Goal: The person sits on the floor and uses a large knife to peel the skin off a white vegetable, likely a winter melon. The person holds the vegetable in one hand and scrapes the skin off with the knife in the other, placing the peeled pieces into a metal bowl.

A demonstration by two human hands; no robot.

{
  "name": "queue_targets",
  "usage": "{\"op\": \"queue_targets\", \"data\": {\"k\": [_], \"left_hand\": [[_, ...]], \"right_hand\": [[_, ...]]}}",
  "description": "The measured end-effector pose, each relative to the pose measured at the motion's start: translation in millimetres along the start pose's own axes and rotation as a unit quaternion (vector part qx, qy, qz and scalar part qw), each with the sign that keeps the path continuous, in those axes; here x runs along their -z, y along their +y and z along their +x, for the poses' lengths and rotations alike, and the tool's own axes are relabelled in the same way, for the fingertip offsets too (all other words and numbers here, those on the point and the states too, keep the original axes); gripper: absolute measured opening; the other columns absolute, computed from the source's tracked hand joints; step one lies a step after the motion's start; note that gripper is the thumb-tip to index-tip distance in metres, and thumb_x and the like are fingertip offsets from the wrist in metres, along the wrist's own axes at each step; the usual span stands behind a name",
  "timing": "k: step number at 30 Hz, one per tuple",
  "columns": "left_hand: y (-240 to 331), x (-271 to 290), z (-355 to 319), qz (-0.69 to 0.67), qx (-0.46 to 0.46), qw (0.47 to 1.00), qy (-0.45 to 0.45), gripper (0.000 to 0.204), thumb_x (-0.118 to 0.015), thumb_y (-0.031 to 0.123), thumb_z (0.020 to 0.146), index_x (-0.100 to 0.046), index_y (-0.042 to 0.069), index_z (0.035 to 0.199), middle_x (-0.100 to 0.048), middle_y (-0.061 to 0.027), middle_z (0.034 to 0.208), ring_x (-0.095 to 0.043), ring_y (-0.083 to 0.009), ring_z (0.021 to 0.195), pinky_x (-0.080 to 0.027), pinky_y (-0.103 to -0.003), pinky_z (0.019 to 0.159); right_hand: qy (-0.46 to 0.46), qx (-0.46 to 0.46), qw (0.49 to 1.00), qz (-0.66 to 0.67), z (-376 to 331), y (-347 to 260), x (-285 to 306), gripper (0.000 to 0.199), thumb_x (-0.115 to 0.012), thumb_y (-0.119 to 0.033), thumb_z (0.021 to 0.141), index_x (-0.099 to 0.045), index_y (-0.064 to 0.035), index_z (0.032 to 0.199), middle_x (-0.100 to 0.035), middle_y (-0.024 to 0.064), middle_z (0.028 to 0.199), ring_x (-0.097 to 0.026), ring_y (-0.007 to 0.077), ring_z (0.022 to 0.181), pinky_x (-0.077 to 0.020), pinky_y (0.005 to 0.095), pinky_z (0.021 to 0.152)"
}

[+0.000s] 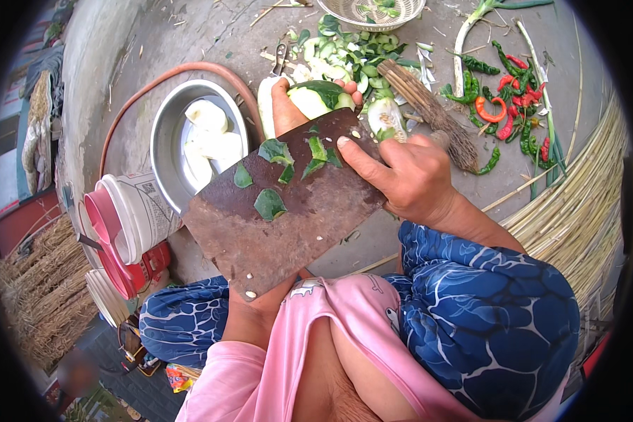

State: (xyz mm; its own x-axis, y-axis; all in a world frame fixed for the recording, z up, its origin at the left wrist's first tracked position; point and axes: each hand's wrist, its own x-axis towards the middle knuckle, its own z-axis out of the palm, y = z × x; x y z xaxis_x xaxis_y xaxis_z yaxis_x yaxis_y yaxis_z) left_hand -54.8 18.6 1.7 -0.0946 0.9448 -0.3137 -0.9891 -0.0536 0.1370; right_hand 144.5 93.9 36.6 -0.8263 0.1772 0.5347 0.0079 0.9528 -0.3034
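My right hand (422,176) grips a broad cleaver (260,239), its index finger stretched along the blade; the handle is hidden in the fist. Several scraps of green peel (269,204) and a few pale seeds cling to the dark, rusty blade. Behind the blade my left hand (285,111) is closed around a piece of gourd (308,103) with dark green skin and pale flesh; the palm is hidden. Just right of it lies a cut gourd piece (387,118) with seeds showing. A metal basin (163,133) at the left contains peeled white gourd pieces (207,133).
Green peelings (344,53) are heaped on the ground ahead, below a woven basket (373,20). A stiff twig brush (429,105), red and green peppers (517,98) and a long leek (464,49) lie right. Buckets (144,214) stand left; an orange hose (141,95) curves behind the basin.
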Motion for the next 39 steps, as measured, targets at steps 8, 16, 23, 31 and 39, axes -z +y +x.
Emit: {"op": "queue_targets", "data": {"k": [8, 16, 23, 31, 39], "left_hand": [[14.2, -0.1, 1.4, 0.058, 0.058, 0.996, 0.032, 0.071, -0.023, 0.049, 0.093, -0.055, -0.009, 0.118, -0.064, -0.0237, 0.111, -0.062, -0.0343, 0.103, -0.051, -0.045, 0.091], [-31.1, -63.3, -3.2, 0.192, -0.121, 0.957, 0.182, 0.056, -0.048, 0.053, 0.095, -0.050, 0.012, 0.133, -0.062, -0.0134, 0.127, -0.062, -0.0264, 0.112, -0.054, -0.044, 0.091], [-15.8, -29.9, 4.3, 0.182, -0.106, 0.954, 0.211, 0.072, -0.026, 0.057, 0.099, -0.059, -0.003, 0.120, -0.066, -0.0219, 0.113, -0.064, -0.0334, 0.106, -0.051, -0.045, 0.098], [-8.9, -28.0, -3.2, 0.211, -0.093, 0.949, 0.217, 0.069, -0.025, 0.055, 0.099, -0.061, -0.002, 0.111, -0.067, -0.0203, 0.102, -0.066, -0.0340, 0.095, -0.055, -0.046, 0.085], [-9.7, -7.9, 11.3, 0.275, -0.173, 0.906, 0.272, 0.061, -0.030, 0.052, 0.099, -0.060, 0.000, 0.112, -0.068, -0.0176, 0.100, -0.067, -0.0335, 0.096, -0.054, -0.046, 0.088]], "right_hand": [[0.016, 0.003, 0.999, -0.028, 2.2, 7.6, -4.3, 0.054, -0.067, -0.016, 0.074, -0.065, -0.0218, 0.128, -0.038, 0.0004, 0.063, -0.046, 0.0173, 0.049, -0.0354, 0.0333, 0.049], [0.040, -0.217, 0.975, 0.034, -3.4, 52.9, -24.6, 0.066, -0.067, -0.002, 0.068, -0.062, -0.0235, 0.130, -0.065, 0.0056, 0.081, -0.066, 0.0314, 0.071, -0.0547, 0.0421, 0.062], [-0.021, -0.112, 0.992, 0.045, 3.2, 12.2, 9.9, 0.065, -0.070, -0.008, 0.066, -0.064, -0.0245, 0.128, -0.054, 0.0030, 0.069, -0.060, 0.0236, 0.056, -0.0460, 0.0372, 0.051], [0.007, -0.038, 0.999, 0.024, 7.5, 5.9, -0.6, 0.060, -0.077, -0.024, 0.068, -0.066, -0.0201, 0.127, -0.048, 0.0016, 0.067, -0.052, 0.0211, 0.052, -0.0400, 0.0352, 0.050], [-0.010, -0.063, 0.998, 0.018, -1.2, 11.5, -4.9, 0.059, -0.071, -0.018, 0.070, -0.064, -0.0218, 0.129, -0.050, 0.0017, 0.068, -0.054, 0.0199, 0.052, -0.0421, 0.0346, 0.052]]}}
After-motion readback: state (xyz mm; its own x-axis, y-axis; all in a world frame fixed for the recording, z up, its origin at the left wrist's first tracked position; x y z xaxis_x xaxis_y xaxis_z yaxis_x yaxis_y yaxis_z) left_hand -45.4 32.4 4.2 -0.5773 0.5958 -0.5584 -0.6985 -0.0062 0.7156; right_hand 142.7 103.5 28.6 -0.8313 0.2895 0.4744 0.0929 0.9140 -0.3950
